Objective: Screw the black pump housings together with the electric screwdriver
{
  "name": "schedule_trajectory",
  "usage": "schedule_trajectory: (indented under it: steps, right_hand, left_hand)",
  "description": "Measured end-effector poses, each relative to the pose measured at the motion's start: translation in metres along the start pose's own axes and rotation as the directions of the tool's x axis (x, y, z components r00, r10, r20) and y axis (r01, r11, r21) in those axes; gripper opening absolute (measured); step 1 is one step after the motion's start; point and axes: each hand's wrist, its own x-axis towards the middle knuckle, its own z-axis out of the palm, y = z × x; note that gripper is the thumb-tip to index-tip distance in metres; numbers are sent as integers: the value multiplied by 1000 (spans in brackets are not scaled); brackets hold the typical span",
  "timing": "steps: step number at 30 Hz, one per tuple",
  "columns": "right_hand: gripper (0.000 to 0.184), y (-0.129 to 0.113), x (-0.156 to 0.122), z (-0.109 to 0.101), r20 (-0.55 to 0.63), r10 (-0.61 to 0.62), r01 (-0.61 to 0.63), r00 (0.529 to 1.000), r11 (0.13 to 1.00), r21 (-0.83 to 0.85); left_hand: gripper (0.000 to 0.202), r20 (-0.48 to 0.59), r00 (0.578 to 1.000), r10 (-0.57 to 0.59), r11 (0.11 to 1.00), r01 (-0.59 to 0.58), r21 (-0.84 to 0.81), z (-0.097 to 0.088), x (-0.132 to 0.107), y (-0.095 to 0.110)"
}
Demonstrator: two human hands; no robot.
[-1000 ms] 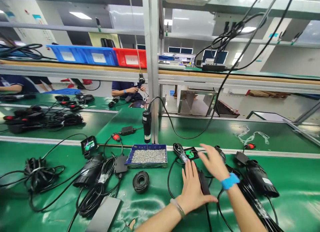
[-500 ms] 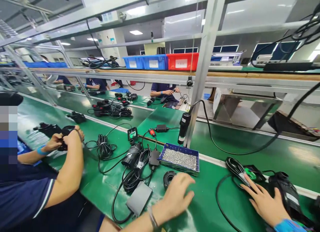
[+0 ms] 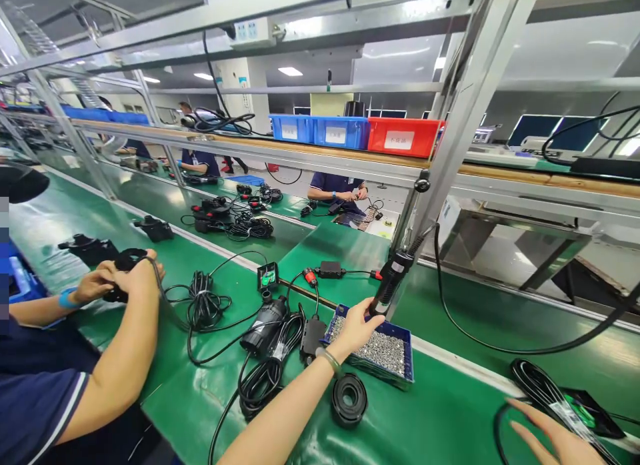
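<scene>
On the far left of the shiny green table [image 3: 450, 418], another person holds a round black plastic part [image 3: 133, 257] in both hands. Next comes a tied bundle of thin black cable [image 3: 203, 301], and then a fat black plastic pump [image 3: 264, 326]. A thick black plastic ring [image 3: 340, 406] lies on the near side, in the middle.

The left hand [image 3: 357, 326] reaches out over a blue plastic tray [image 3: 409, 351] full of tiny silver metal bits [image 3: 385, 353]. Its fingers are bent around the low end of a long black power screwdriver [image 3: 393, 281], which leans by the metal post.

At the near right, the right hand [image 3: 567, 445] has its fingers spread wide with nothing between them. It is beside a shiny black cable coil [image 3: 535, 379]; I cannot tell if they touch. A flat black box [image 3: 603, 413] with green inside lies just beyond.
</scene>
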Motion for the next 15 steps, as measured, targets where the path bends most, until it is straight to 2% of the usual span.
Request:
schedule_trajectory:
  steps: [2, 4, 6, 7, 8, 9, 11, 13, 15]
  right_hand:
    - [55, -65, 14, -9, 202, 37, -101, 979, 942, 319]
    - [60, -134, 34, -18, 229, -2, -135, 973, 803, 581]
    - [71, -194, 60, -26, 156, 16, -135, 988, 593, 794]
    - [76, -218, 73, -29, 126, 57, -138, 990, 448, 883]
    - [74, -238, 84, -32, 141, 97, -162, 985, 253, 954]
    - [67, -253, 93, -33, 172, 99, -180, 980, 88, 980]
    - [49, -273, 102, -35, 218, 79, -208, 973, -111, 972]
    - [38, -285, 100, -35, 239, 37, -227, 970, -199, 953]
    - [35, -292, 91, -34, 253, -8, -245, 968, -273, 930]
  left_hand:
    - [31, -68, 997, -24, 1000, 23, -12, 4, -15, 7]
    - [30, -141, 989, -43, 999, 44, 5, 7, -33, 17]
    - [32, -190, 981, -40, 999, 46, 28, 9, -51, 32]
    - [33, -207, 978, -37, 998, 46, 35, 11, -60, 40]
    - [34, -218, 975, -38, 998, 47, 36, 12, -68, 48]
    - [34, -220, 974, -49, 998, 56, 24, 14, -76, 55]
    - [33, -181, 979, -98, 995, 96, -19, 15, -90, 68]
    - [28, -93, 985, -145, 989, 142, -44, 15, -102, 75]
    - [22, 19, 982, -188, 979, 189, -72, 14, -111, 78]
